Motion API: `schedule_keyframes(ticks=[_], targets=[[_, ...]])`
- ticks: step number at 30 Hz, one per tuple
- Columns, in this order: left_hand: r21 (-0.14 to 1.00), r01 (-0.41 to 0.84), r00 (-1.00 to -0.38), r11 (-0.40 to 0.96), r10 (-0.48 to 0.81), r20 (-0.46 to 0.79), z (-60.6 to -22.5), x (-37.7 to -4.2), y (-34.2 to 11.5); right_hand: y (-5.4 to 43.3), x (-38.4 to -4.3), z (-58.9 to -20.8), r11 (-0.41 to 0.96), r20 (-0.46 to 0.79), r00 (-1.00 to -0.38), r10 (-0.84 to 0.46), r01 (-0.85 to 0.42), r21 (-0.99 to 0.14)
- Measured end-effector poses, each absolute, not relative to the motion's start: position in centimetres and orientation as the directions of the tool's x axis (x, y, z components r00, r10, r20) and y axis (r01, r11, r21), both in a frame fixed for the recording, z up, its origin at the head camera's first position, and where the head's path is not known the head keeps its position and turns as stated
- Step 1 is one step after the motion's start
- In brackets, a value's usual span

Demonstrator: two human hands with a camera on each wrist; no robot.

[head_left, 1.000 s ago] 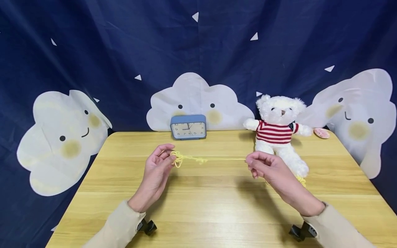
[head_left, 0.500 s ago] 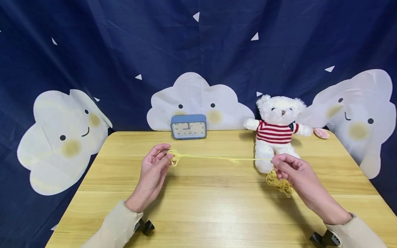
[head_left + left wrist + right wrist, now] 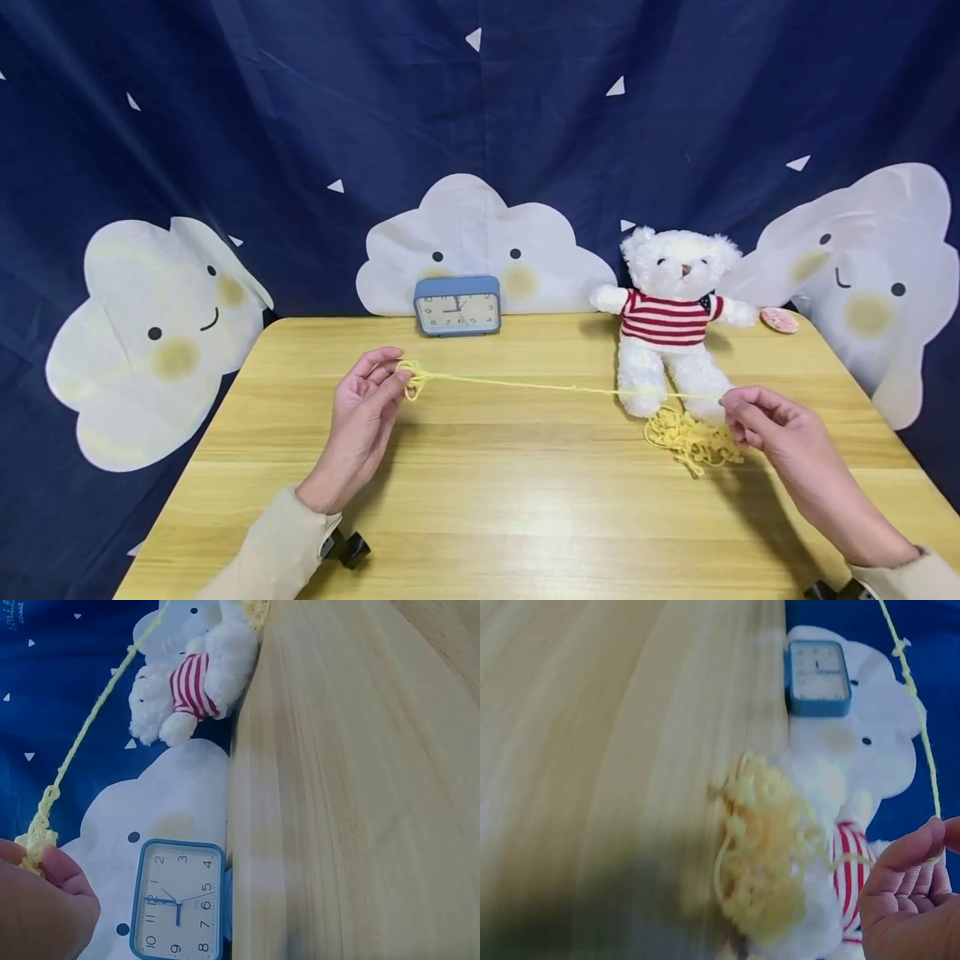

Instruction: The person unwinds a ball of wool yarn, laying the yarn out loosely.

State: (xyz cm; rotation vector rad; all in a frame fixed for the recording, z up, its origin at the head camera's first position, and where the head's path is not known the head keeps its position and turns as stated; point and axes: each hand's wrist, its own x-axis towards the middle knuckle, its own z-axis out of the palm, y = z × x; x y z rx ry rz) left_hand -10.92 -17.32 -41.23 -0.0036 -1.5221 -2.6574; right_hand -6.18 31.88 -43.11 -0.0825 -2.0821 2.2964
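Note:
A strand of yellow yarn (image 3: 525, 384) stretches nearly straight across the table from one hand to the other, with a small knot or tuft partway along. My left hand (image 3: 360, 429) pinches a little looped bunch (image 3: 411, 380) at its left end; in the left wrist view the yarn (image 3: 97, 710) rises from thumb and fingertip. On the right, my right hand (image 3: 795, 458) pinches the strand between thumb and forefinger, its other fingers curled loosely. A tangled heap of the same yarn (image 3: 690, 442) lies on the table just left of that hand, at the teddy bear's feet.
A white teddy bear (image 3: 678, 267) in a red-striped top sits at the back right. The blue clock (image 3: 457, 307) stands at the back centre, and a pink round item (image 3: 780, 320) lies by the far right corner. Behind the wooden table (image 3: 480, 500) hangs a navy cloud-print curtain (image 3: 540, 100).
My right hand has moved right and slightly nearer, lengthening the stretch of yarn between the hands and uncovering the heap. My left hand has drifted slightly left, keeping its bunch.

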Motion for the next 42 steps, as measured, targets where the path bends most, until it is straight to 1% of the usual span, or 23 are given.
schedule_keyframes(ticks=[5,10,12,14,16,19,23,26,30,34,38,42], targets=[[0.858,0.082,-0.996,-0.507,-0.079,0.048,-41.2,-10.8,-17.6,33.8,-5.6,-43.6,-0.082,-0.002,-0.994,0.108,-0.007,-0.997],[0.865,0.089,-0.995,-0.494,-0.090,0.050,-41.2,-10.8,-17.7,36.6,-4.9,-44.2,0.002,-0.048,-0.982,0.184,0.050,-0.999],[0.868,0.090,-0.994,-0.488,-0.092,0.052,-41.2,-10.8,-17.6,37.7,-4.7,-44.4,0.070,-0.066,-0.976,0.209,0.083,-0.994],[0.869,0.092,-0.994,-0.486,-0.090,0.054,-41.2,-10.8,-17.6,38.6,-4.4,-44.5,0.177,-0.071,-0.972,0.225,0.112,-0.978],[0.869,0.090,-0.995,-0.486,-0.088,0.054,-41.2,-10.9,-17.5,39.4,-4.2,-44.5,0.284,-0.077,-0.970,0.233,0.143,-0.948],[0.867,0.088,-0.995,-0.490,-0.086,0.053,-41.3,-10.9,-17.4,40.1,-4.1,-44.6,0.401,-0.095,-0.967,0.237,0.187,-0.897],[0.867,0.085,-0.995,-0.491,-0.081,0.052,-41.3,-11.0,-17.1,40.6,-4.3,-44.5,0.416,-0.132,-0.957,0.258,0.233,-0.879],[0.872,0.086,-0.996,-0.483,-0.071,0.058,-41.3,-11.0,-16.9,40.9,-4.5,-44.5,0.375,-0.141,-0.944,0.298,0.251,-0.892],[0.874,0.083,-0.996,-0.479,-0.059,0.063,-41.4,-11.0,-16.8,41.1,-4.6,-44.9,0.318,-0.121,-0.930,0.348,0.238,-0.918],[0.866,0.085,-0.996,-0.492,-0.060,0.064,-41.4,-11.0,-16.7,41.0,-4.7,-45.6,0.332,-0.163,-0.942,0.295,0.261,-0.907],[0.862,0.093,-0.996,-0.498,-0.060,0.072,-41.3,-11.0,-16.4,40.4,-4.9,-46.1,0.387,-0.234,-0.956,0.178,0.287,-0.876],[0.859,0.096,-0.995,-0.503,-0.063,0.074,-41.2,-11.1,-16.1,39.3,-5.3,-46.2,0.423,-0.274,-0.960,0.061,0.273,-0.864]])
